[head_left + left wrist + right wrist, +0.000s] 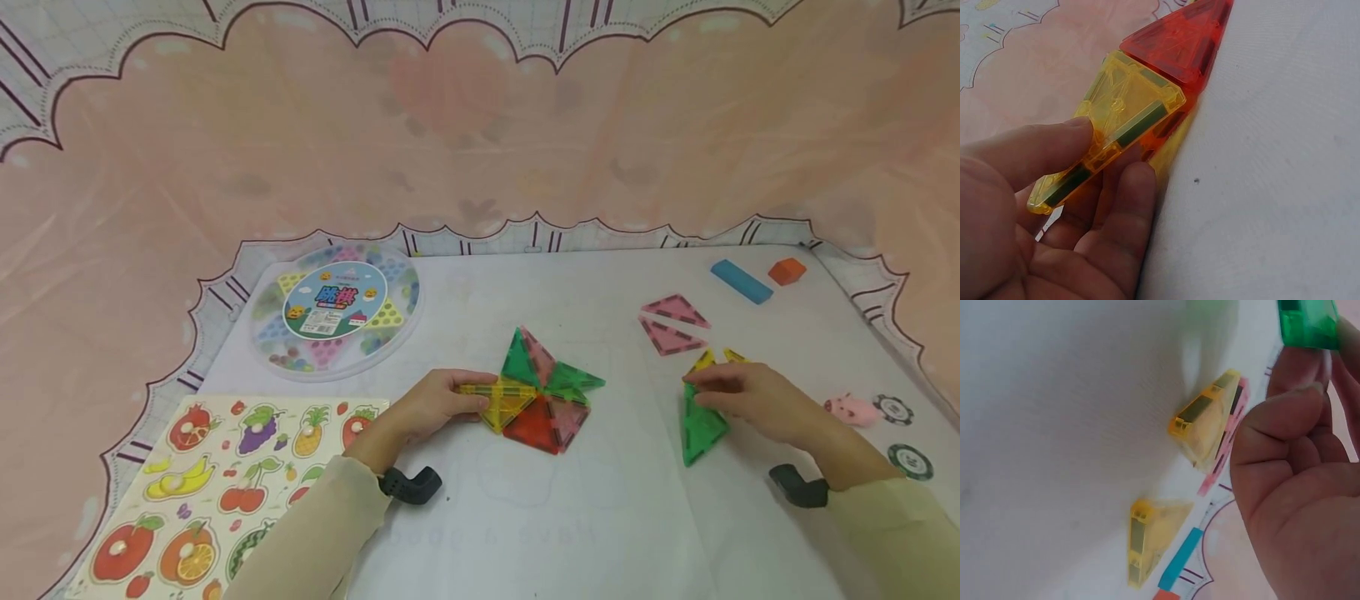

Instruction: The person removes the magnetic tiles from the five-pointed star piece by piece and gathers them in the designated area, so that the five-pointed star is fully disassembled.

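My left hand [438, 404] pinches a yellow triangular magnetic tile [1125, 103] between thumb and fingers. It adjoins a ring of triangular tiles, among them a red tile [534, 427], a green tile [517, 360] and a pink tile [568, 421]. To the right, my right hand [757, 400] holds a green triangular tile [701, 429] at its upper end; in the right wrist view only the end of that green tile [1310, 325] shows by the fingertips. Two yellow triangular tiles [1207, 419] lie just beyond this hand, partly hidden by it in the head view.
Two pink triangular tiles [675, 310] lie behind my right hand. Farther back are a blue block [741, 282] and an orange block [787, 271]. A pink pig figure [851, 410] and poker chips [910, 461] sit at right. At left are a round game box [335, 300] and a fruit puzzle board [217, 433].
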A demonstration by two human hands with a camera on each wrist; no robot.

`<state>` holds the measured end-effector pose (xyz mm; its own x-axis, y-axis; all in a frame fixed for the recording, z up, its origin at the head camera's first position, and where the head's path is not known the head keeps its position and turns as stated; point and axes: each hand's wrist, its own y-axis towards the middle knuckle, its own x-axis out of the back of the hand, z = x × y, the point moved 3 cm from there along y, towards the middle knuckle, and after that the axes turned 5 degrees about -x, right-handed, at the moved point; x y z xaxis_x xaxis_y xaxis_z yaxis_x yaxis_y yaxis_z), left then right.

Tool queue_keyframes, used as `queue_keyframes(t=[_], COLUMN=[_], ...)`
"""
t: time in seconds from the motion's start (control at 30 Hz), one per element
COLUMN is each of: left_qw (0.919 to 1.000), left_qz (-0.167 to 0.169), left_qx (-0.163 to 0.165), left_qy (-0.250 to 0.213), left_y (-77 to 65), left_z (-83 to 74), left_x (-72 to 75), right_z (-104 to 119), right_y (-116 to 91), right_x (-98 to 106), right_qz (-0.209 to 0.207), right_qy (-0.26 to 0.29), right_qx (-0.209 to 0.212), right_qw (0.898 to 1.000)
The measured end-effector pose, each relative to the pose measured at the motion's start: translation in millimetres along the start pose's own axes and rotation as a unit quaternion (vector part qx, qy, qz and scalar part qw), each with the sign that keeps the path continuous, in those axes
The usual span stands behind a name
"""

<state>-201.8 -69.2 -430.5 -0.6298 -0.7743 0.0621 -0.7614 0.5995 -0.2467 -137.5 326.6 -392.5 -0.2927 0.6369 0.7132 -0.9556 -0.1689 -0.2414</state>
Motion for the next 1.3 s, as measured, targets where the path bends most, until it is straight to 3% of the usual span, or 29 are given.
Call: queue_keyframes(t=[0.3, 0.5, 0.67, 0.9, 1.3], left_qw=[1.0000, 1.0000, 1.0000, 1.0000, 1.0000], left_qz=[0.004, 0.002, 0.003, -0.001, -0.001], left_qx=[-0.004, -0.001, 0.000, 0.000, 0.002], left_qy=[-0.002, 0.000, -0.001, -0.002, 0.002], left_y=[0.3, 0.5, -0.1, 0.0, -0.6], left_z=[0.2, 0.1, -0.8, -0.3, -0.6], left_x=[-0.1, -0.2, 0.0, -0.2, 0.0], right_z=[2, 3, 4, 9, 11], right_y=[10, 4, -5, -17, -22], right_x=[-9, -14, -19, -30, -37], right_qz=[0.006, 0.007, 0.019, 0.022, 0.027], right_qy=[-0.020, -0.008, -0.029, -0.111, -0.129], right_qx=[-0.021, -0.039, -0.064, -0.050, -0.025], right_qw=[1.000, 0.999, 0.997, 0.992, 0.991])
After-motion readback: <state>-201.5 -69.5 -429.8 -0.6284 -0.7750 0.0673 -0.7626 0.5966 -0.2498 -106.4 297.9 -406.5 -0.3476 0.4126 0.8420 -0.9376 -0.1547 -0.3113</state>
